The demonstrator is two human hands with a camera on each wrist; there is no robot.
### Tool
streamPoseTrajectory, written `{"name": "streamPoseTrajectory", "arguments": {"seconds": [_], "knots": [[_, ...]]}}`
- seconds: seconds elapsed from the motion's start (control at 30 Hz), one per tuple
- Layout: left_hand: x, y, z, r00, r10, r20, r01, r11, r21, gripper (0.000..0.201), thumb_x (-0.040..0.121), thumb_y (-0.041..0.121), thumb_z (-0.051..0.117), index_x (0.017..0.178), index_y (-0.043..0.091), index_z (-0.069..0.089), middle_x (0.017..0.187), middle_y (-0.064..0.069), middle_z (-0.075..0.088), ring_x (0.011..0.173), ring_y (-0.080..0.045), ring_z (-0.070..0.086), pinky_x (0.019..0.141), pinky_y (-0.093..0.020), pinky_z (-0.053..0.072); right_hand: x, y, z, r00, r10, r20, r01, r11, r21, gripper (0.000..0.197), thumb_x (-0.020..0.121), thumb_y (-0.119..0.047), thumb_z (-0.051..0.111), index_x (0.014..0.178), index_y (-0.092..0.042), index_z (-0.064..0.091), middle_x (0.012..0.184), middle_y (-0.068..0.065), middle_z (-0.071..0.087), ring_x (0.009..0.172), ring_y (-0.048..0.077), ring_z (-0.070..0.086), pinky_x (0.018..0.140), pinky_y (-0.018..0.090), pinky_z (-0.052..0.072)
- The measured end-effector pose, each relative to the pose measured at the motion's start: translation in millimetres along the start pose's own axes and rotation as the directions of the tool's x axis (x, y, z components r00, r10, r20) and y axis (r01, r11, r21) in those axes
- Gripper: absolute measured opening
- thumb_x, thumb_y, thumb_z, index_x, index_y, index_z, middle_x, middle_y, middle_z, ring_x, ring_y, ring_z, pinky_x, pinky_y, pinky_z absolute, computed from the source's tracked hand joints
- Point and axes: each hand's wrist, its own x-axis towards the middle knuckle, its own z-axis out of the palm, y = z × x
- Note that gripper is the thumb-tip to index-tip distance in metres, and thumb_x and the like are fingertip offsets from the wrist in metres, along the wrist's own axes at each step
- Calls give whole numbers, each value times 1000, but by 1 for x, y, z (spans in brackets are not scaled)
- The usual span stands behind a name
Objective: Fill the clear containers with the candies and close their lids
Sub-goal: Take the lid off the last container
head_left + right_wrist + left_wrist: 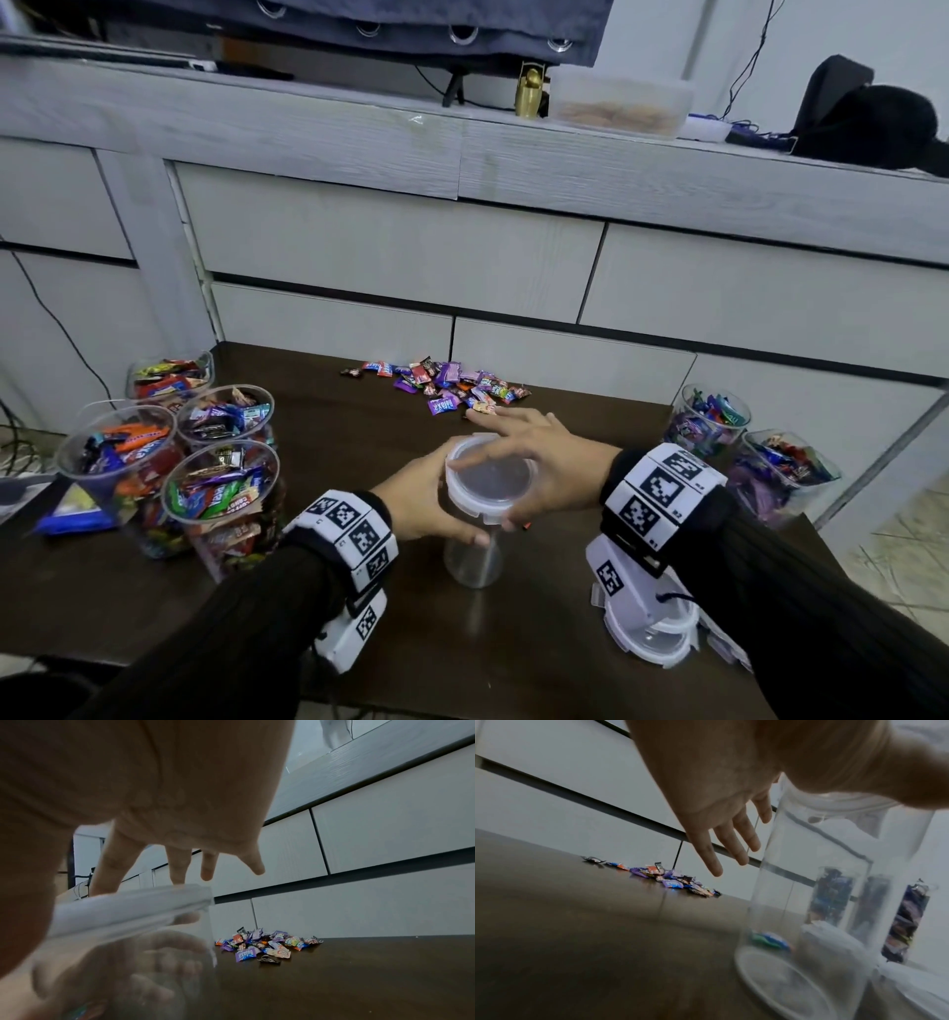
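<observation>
Lid-handling step: left hand (429, 501) grips the empty clear container (475, 552); right hand (534, 462), fingers straight, lies on its lid (490, 478); filling probably needs it removed first.

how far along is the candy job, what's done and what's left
Done: six clear containers look full, four at left and two at right, all still without lids. In hand: the left hand grips an almost empty container while the right hand rests on its lid. Left: the loose candies on the table, then lidding every container; spare lids sit near the right wrist.
</observation>
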Motion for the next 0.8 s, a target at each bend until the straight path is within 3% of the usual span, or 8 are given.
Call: {"name": "streamPoseTrajectory", "arguments": {"seconds": [0.07,0.13,0.23,0.33,0.43,0.57,0.7,0.8], "knots": [[5,0,7,1000,8,-12,-8,999,-51,105,50,32,95,138,38,38,134,13,55,127,-2,49,109,-32,40,-3,3,-2,1000,11,-6,-11,1000,-4,75,72,-31,78,132,-54,40,158,-14,3,145,15,-6,112,63,4],[8,-1,15,997,8,-78,-14,996,-86,106,46,31,96,136,33,39,131,9,57,124,-3,52,107,-35,42,-7,9,-2,996,15,-84,-9,997,76,78,71,-32,80,136,-43,39,156,-7,17,144,16,3,115,47,10],[10,0,27,987,1,-162,-13,997,-70,105,42,36,96,130,38,38,125,13,57,118,1,54,101,-34,47,-11,19,5,944,230,-237,-152,940,305,79,72,-49,75,137,-21,38,139,2,41,132,20,32,106,31,30],[12,3,38,971,-30,-238,17,998,-55,110,38,46,94,130,42,34,128,16,51,122,-5,50,104,-41,46,-10,25,22,852,495,-172,-385,814,436,70,76,-60,64,124,-13,43,118,6,55,104,17,55,83,28,47],[12,3,43,962,-21,-273,14,1000,-28,116,35,52,92,135,42,33,132,17,47,126,-6,46,107,-42,44,-10,28,36,845,535,-10,-372,601,707,56,77,-56,66,106,-10,50,93,11,68,71,21,69,58,33,57],[7,2,35,967,-13,-255,19,1000,19,106,39,61,87,130,37,38,130,17,49,124,-2,46,107,-38,41,-16,35,31,851,521,-58,-219,454,863,38,79,-33,73,90,-4,51,58,11,66,44,18,63,39,22,48],[12,5,27,975,-55,-214,58,998,7,99,46,47,92,126,29,36,127,10,54,122,-9,51,104,-34,43,-15,41,24,844,530,-86,-202,462,864,27,82,-25,72,86,-5,54,59,12,62,41,14,60,35,17,41],[19,8,30,984,-15,-176,16,1000,1,104,50,29,96,133,32,34,129,17,52,124,-2,49,103,-25,40,-9,38,27,817,576,-15,-235,357,904,37,87,-41,62,86,-6,51,61,12,57,41,19,56,39,23,45]]}}
